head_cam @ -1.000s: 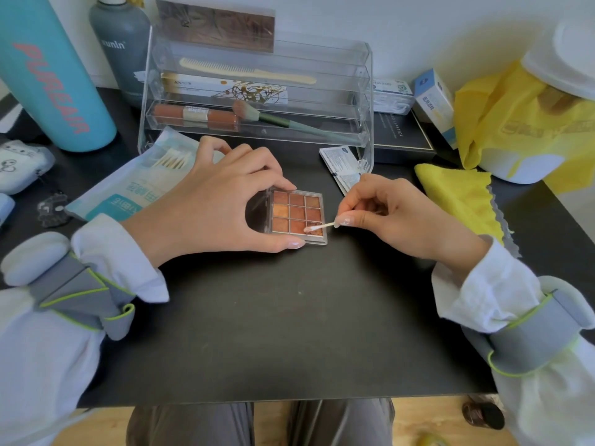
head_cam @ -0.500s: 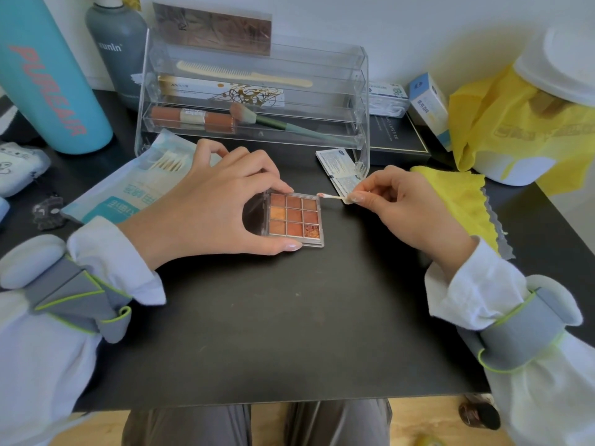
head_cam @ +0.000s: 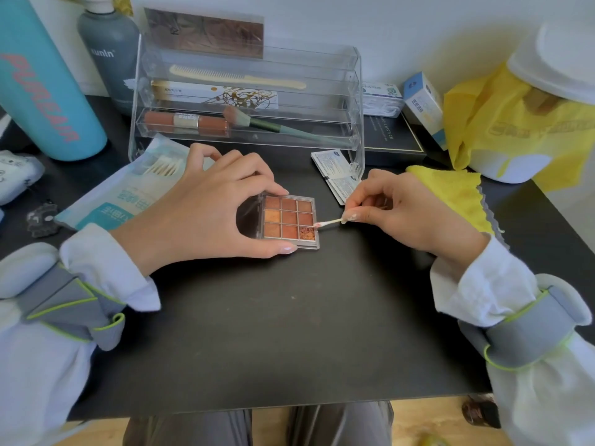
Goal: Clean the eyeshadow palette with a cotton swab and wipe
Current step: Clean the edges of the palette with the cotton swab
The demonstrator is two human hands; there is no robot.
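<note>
A small eyeshadow palette (head_cam: 288,221) with orange and brown pans lies open on the black table (head_cam: 289,333). My left hand (head_cam: 199,207) holds it between the forefinger at the far edge and the thumb at the near edge. My right hand (head_cam: 396,210) pinches a cotton swab (head_cam: 328,223) by its stick. The swab's pink-stained tip touches the palette's right rim beside the crumbled bottom-right pan. Two wipe sachets (head_cam: 336,175) lie just behind my right hand.
A clear acrylic organiser (head_cam: 355,91) with a comb, brush and tubes stands behind. A cotton-swab pack (head_cam: 128,191) lies at the left under my left hand, a yellow cloth (head_cam: 450,194) at the right. A teal bottle (head_cam: 42,85), grey bottle (head_cam: 109,53) and small boxes (head_cam: 421,104) line the back.
My right hand moved the swab from the palette's bottom-right pan up to its top-right corner, then back down to the right rim near the bottom-right pan. My left hand stayed.
</note>
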